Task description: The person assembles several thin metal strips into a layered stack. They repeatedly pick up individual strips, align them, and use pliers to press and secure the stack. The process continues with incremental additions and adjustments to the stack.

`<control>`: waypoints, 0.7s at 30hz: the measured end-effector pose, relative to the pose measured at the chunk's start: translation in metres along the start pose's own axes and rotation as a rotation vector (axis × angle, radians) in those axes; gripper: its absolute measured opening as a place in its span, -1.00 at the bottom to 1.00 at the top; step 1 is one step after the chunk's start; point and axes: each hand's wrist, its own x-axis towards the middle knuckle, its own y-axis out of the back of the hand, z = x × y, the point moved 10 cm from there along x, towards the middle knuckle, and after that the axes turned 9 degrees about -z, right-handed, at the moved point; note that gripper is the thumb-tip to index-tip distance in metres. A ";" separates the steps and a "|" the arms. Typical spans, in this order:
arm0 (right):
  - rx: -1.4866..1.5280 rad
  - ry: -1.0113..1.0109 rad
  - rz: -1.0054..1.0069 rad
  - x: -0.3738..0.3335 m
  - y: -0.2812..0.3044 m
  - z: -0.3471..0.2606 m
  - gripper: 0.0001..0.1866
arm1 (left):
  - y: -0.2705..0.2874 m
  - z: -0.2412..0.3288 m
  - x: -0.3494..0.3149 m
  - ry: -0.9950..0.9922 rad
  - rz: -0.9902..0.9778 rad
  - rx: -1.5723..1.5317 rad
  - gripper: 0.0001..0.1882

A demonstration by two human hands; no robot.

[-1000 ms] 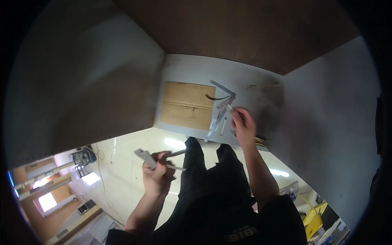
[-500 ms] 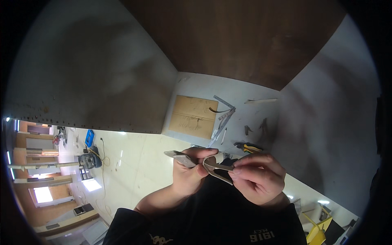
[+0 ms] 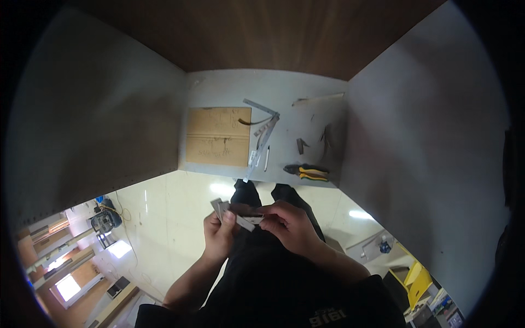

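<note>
My left hand [image 3: 217, 236] is closed on a folded grey-beige flat strip [image 3: 243, 222], thumb pressed on top. Several short lengths of it jut out past the fingers. Opposite it, my right hand [image 3: 291, 225] pinches the strip's darker other end between thumb and fingertips. Both hands are held close together in front of my body, below the cabinet floor's front edge. What the strip is made of I cannot tell.
A cabinet floor [image 3: 219, 82] carries cardboard [image 3: 216, 153], a metal square [image 3: 261, 105], a white pen [image 3: 267, 158], yellow-and-black pliers [image 3: 307, 171] and strip scraps [image 3: 301, 145]. Grey side panels [image 3: 404, 131] stand either side; a brown panel [image 3: 262, 33] closes the back. A yellow stool-like frame [image 3: 416, 281] stands lower right.
My hands have dropped lower and away from the cabinet, and the view has turned. The strip, bent into an open loop before, is now folded flatter between my hands.
</note>
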 end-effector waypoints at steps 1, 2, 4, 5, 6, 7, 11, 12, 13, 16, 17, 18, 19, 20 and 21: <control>-0.025 -0.060 -0.011 0.002 -0.001 0.021 -0.82 | 0.014 -0.016 0.005 0.034 0.075 -0.030 -0.62; -0.052 -0.117 -0.027 0.003 0.000 0.041 -0.83 | 0.035 -0.035 0.016 0.067 0.190 -0.069 -0.68; -0.054 -0.213 0.006 0.005 0.005 0.075 -0.85 | 0.083 -0.087 0.045 0.199 0.324 -0.148 -0.66; -0.039 -0.254 0.049 0.005 0.010 0.093 -0.85 | 0.109 -0.111 0.066 0.175 0.357 -0.134 -0.70; -0.024 -0.302 0.096 0.005 0.015 0.109 -0.86 | 0.136 -0.137 0.086 0.160 0.386 -0.120 -0.74; -0.044 -0.333 0.128 0.005 0.022 0.123 -0.89 | 0.160 -0.158 0.106 0.160 0.400 -0.083 -0.76; -0.016 -0.468 0.300 0.007 0.053 0.206 -0.86 | 0.234 -0.190 0.191 -0.171 0.565 0.515 -0.69; -0.050 -0.420 0.357 0.011 0.064 0.226 -0.84 | 0.227 -0.173 0.205 -0.236 0.574 0.641 -0.66; -0.111 -0.428 0.405 0.015 0.074 0.245 -0.84 | 0.215 -0.157 0.213 -0.278 0.614 0.704 -0.68; -0.295 -0.426 0.460 0.038 0.095 0.280 -0.83 | 0.207 -0.160 0.240 -0.307 0.518 0.780 -0.71; -0.353 -0.414 0.461 0.050 0.099 0.291 -0.83 | 0.211 -0.169 0.244 -0.276 0.504 0.751 -0.72; -0.298 -0.374 0.495 0.062 0.104 0.298 -0.84 | 0.214 -0.179 0.246 -0.247 0.487 0.722 -0.73; -0.319 -0.380 0.486 0.072 0.105 0.305 -0.84 | 0.217 -0.189 0.246 -0.217 0.471 0.693 -0.74; -0.345 -0.388 0.480 0.084 0.108 0.305 -0.84 | 0.204 -0.173 0.241 -0.356 0.533 0.757 -0.78; -0.374 -0.326 0.499 0.094 0.111 0.303 -0.85 | 0.201 -0.173 0.237 -0.373 0.558 0.633 -0.79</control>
